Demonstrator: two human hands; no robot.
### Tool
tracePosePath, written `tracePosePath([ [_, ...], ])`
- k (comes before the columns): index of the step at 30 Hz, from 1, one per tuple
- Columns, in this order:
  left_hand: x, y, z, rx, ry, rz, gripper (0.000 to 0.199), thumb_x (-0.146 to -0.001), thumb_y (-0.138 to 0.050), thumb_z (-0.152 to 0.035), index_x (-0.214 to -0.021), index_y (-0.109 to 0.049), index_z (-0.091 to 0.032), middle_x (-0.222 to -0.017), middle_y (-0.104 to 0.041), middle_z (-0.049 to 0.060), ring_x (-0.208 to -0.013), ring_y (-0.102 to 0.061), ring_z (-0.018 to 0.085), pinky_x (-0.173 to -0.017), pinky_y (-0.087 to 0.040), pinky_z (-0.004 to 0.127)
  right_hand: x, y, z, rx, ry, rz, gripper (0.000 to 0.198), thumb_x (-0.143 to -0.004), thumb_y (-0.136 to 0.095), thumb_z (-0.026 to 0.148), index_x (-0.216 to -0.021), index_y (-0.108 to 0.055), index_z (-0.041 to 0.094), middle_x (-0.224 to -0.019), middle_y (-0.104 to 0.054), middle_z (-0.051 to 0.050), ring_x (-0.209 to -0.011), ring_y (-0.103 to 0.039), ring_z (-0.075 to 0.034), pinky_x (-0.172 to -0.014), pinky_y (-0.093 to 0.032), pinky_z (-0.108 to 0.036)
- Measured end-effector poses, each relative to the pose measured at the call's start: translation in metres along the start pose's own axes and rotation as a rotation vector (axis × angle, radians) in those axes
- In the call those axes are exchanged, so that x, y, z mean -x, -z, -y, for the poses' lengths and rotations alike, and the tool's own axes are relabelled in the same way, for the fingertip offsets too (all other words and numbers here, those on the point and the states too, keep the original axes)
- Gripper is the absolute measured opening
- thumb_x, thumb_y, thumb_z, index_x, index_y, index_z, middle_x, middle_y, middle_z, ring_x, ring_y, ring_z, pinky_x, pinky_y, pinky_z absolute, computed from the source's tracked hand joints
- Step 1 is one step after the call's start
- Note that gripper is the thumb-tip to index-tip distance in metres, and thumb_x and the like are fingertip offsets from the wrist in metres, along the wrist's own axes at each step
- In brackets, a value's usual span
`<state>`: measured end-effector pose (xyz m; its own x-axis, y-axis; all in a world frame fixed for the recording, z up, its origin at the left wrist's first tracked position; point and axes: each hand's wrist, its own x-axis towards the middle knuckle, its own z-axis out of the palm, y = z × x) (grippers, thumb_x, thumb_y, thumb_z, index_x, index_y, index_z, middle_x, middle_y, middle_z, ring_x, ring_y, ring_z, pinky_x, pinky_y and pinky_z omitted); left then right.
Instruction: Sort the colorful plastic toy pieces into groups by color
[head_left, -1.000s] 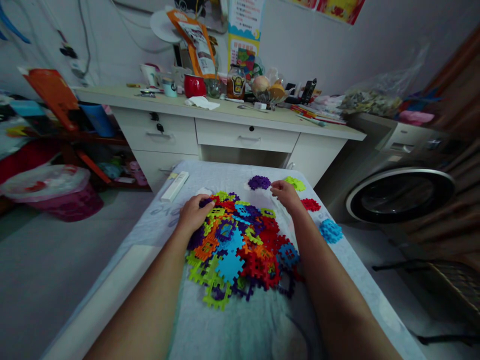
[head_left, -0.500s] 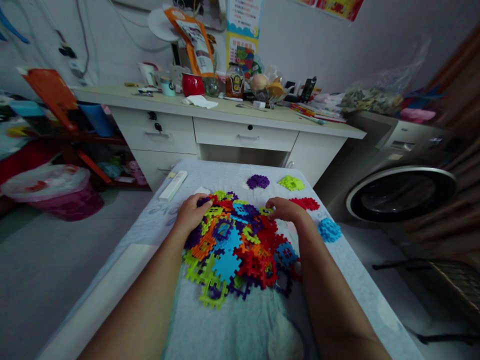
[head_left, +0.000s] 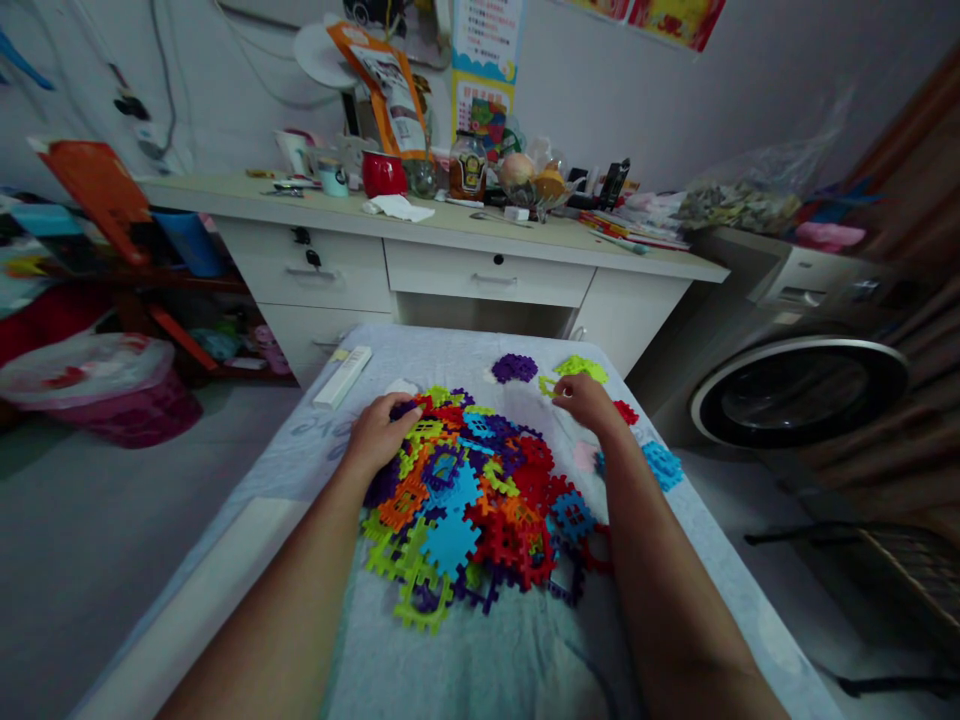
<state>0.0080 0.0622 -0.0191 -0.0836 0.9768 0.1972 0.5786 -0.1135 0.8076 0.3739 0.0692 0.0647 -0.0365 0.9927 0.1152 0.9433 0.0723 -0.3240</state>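
A mixed heap of interlocking plastic building pieces in lime, blue, red, orange and purple covers the middle of the cloth. At its far left edge my left hand has thumb and fingers closed around a purple building piece. My right hand pinches a lime building piece just in front of a small lime pile. Left of that lies a purple pile. Partly covered by my right hand and forearm are a red pile and a blue pile.
A long white box lies at the table's far left. Beyond the cloth-covered table stands a white desk with jars, cups and papers. A washing machine is at right, a pink bin at left.
My right hand has moved away from the heap, up and to the right, carrying a lime building piece to the lime pile. My left hand has stayed at the heap's edge.
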Motion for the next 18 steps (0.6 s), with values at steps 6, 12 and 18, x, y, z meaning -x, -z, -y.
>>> tracePosePath([
  [6, 0.001, 0.001, -0.002, -0.01, -0.007, -0.002, 0.038, -0.077, -0.062, -0.048, -0.106, -0.068, -0.024, -0.113, -0.071, 0.006, -0.109, -0.063, 0.027, -0.099, -0.047, 0.04, -0.035, 0.005, -0.027, 0.174, -0.279, -0.12, 0.025, -0.084, -0.06, 0.018, -0.104, -0.075, 0.019, -0.102, -0.074, -0.011, -0.092, -0.067, -0.022, -0.08, -0.046, -0.029],
  [12, 0.001, 0.002, -0.005, -0.018, -0.01, -0.002, 0.037, -0.077, -0.062, -0.047, -0.105, -0.068, -0.024, -0.113, -0.071, 0.006, -0.109, -0.063, 0.026, -0.099, -0.047, 0.04, -0.059, 0.004, -0.051, 0.211, -0.448, -0.156, 0.032, -0.088, -0.053, 0.015, -0.111, -0.074, 0.019, -0.11, -0.071, -0.018, -0.1, -0.067, -0.026, -0.084, -0.049, -0.034],
  [18, 0.002, 0.003, -0.007, -0.021, 0.005, 0.003, 0.036, -0.078, -0.062, -0.047, -0.105, -0.069, -0.025, -0.113, -0.071, 0.005, -0.109, -0.063, 0.027, -0.098, -0.047, 0.04, -0.068, 0.002, -0.061, 0.181, -0.492, -0.199, 0.033, -0.089, -0.05, 0.015, -0.115, -0.071, 0.015, -0.113, -0.069, -0.022, -0.103, -0.066, -0.028, -0.084, -0.05, -0.035],
])
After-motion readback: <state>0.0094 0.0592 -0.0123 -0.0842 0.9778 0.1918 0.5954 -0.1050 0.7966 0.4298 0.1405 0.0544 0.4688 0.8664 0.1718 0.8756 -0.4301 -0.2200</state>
